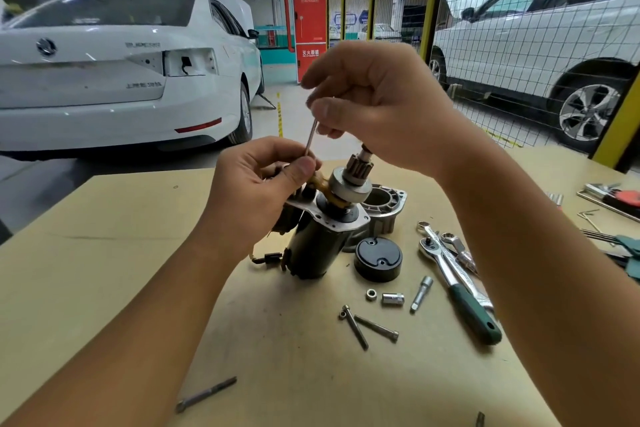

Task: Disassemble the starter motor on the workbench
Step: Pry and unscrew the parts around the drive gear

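The starter motor (320, 239) stands tilted on the bench (104, 270), near its middle, with the pinion gear (360, 166) at the top end and the black body below. A thin metal rod (310, 139) rises from the upper part of the motor. The left hand (263, 184) pinches the lower part of this rod between thumb and fingers, just beside the gear. The right hand (377, 107) is above it; its fingers are curled and its fingertips close on the top end of the same rod.

Behind the motor, touching it or nearly so, lies the grey front housing (384, 201). A round black end cap (378, 258) lies just in front of the housing. Nearer the person there are a nut (371, 294), a small socket (393, 299), an extension bar (421, 293) and two long bolts (367, 326) that cross each other. To the right of these lies a ratchet wrench with a green handle (460, 288). Another long bolt (206, 393) lies alone near the front edge of the bench.

Beyond the bench a white car (121, 69) stands on the left, and another white car (554, 45) behind a wire fence on the right.
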`<act>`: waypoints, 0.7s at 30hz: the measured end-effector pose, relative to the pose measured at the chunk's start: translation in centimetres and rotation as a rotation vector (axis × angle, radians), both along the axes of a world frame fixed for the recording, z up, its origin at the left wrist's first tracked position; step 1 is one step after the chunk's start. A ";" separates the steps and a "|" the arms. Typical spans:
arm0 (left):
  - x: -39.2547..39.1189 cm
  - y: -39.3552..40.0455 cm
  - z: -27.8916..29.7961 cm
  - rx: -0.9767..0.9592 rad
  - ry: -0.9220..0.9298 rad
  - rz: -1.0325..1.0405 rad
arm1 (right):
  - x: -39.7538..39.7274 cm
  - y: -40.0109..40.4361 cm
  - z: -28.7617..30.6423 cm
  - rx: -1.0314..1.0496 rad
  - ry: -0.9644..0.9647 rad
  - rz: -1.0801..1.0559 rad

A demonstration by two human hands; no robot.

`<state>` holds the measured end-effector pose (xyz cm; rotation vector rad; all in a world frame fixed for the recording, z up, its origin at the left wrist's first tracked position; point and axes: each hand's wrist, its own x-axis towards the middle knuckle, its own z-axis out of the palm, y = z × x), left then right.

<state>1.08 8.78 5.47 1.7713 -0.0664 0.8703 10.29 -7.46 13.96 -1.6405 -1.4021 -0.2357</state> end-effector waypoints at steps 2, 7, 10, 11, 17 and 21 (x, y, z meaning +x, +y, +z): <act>0.0 0.0 -0.1 0.000 -0.013 -0.002 | 0.5 -0.3 0.2 -0.051 0.005 -0.015; 0.0 0.0 -0.1 0.016 -0.013 -0.009 | 1.2 -0.5 0.1 -0.136 0.025 -0.063; -0.1 0.3 0.0 0.040 0.025 -0.040 | 0.9 -0.1 -0.3 -0.125 0.078 -0.050; -0.2 0.4 0.1 0.051 0.038 -0.047 | 0.9 0.1 -0.4 -0.125 0.091 -0.053; 0.1 0.7 0.3 0.081 0.050 -0.015 | 0.0 0.6 -0.2 -0.106 0.089 -0.198; 0.1 1.0 0.4 0.133 0.046 0.017 | -0.7 1.0 0.0 -0.007 -0.067 -0.517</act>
